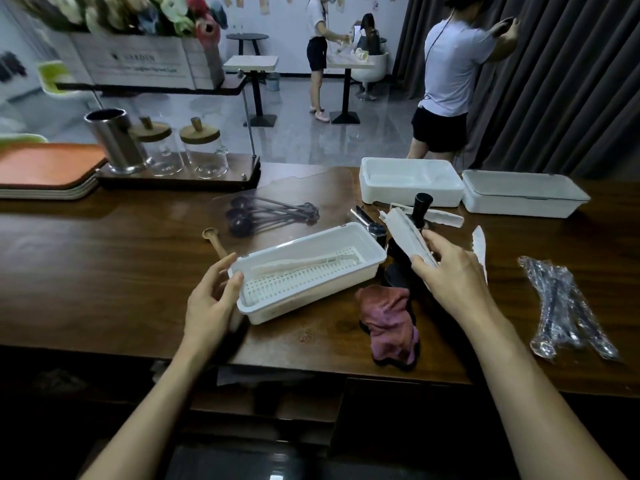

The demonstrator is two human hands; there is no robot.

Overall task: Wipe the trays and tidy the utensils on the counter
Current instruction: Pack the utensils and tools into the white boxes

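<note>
A dark wooden surface [104, 265] seen from above. The left hand [211, 299] curls around the near-left corner of a white tray [304, 301] with a slotted insert, at the centre. The right hand [446, 271] pinches a flat white packet [405, 233] just right of the tray. A crumpled pink cloth [389, 320] lies near the front edge, between the arms. Dark spoons [242, 216] lie behind the tray; plastic-wrapped utensils [561, 313] lie far right.

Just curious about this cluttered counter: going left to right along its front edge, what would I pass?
First the left hand → slotted tray it grips → pink cloth → right hand holding a white packet → wrapped spoons.
</note>
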